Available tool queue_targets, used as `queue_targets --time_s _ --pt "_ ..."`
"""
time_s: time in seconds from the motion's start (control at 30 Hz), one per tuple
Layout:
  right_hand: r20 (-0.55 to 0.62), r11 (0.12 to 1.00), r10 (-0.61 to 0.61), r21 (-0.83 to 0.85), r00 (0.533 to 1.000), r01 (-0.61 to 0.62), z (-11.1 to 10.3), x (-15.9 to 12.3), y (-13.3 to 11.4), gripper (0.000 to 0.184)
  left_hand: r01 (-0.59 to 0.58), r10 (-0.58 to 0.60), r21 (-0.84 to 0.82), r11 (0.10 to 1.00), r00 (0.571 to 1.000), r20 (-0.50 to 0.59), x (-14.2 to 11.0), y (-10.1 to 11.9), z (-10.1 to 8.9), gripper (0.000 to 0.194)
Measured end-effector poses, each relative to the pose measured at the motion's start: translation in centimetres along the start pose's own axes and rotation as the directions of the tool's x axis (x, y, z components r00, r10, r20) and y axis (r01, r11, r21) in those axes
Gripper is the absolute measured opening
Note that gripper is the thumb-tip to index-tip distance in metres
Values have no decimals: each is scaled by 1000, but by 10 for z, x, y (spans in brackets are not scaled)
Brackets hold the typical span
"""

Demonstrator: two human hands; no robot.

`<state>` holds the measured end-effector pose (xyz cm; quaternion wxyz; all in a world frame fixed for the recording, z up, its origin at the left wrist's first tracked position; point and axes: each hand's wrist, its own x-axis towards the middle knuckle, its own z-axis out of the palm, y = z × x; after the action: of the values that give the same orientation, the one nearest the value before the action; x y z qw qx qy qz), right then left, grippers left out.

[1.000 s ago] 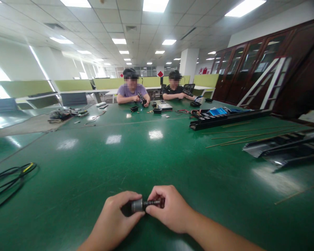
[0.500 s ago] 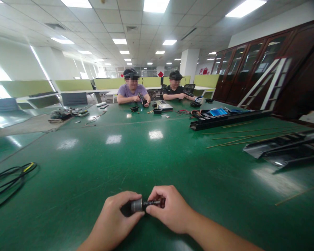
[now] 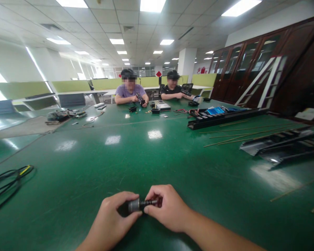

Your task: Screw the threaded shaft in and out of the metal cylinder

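Through the head camera, my only view, I see the bare left hand [image 3: 112, 211] curled round a small, dull-grey metallic cylinder [image 3: 134, 205], thumb and forefinger pinching its sides. The bare right hand [image 3: 170, 209] pinches a thin, dark, ribbed shaft [image 3: 147, 203] in line with it, thumb on the near side. Both pieces lie nearly level between the hands, over the near part of the glossy green tabletop [image 3: 120, 157]; I can't tell whether they touch it.

My first worry is the cylinder: its side is round and looks smooth, so a light pinch could let it twist or slip, and on that glossy surface it might roll. Second, if the two wrists pull out of line, the shaft could tilt and bind against the cylinder. The ribs may be a coil or a thread; if a coil, a sudden release could make it spring loose. The right fingers also hide the shaft's far end, so I could miss a skew there. The black looped cable [image 3: 7, 181] on the left lies well apart, so I judge snagging unlikely.
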<state>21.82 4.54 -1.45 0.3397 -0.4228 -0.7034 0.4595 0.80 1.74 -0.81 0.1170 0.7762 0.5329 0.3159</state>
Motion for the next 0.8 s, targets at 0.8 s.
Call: queue_targets --time_s 0.8 --pt "2 1000 -11 -24 1000 12 0 -1 1 7 24 -23 -28 999 1000 15 0 -2 0 26"
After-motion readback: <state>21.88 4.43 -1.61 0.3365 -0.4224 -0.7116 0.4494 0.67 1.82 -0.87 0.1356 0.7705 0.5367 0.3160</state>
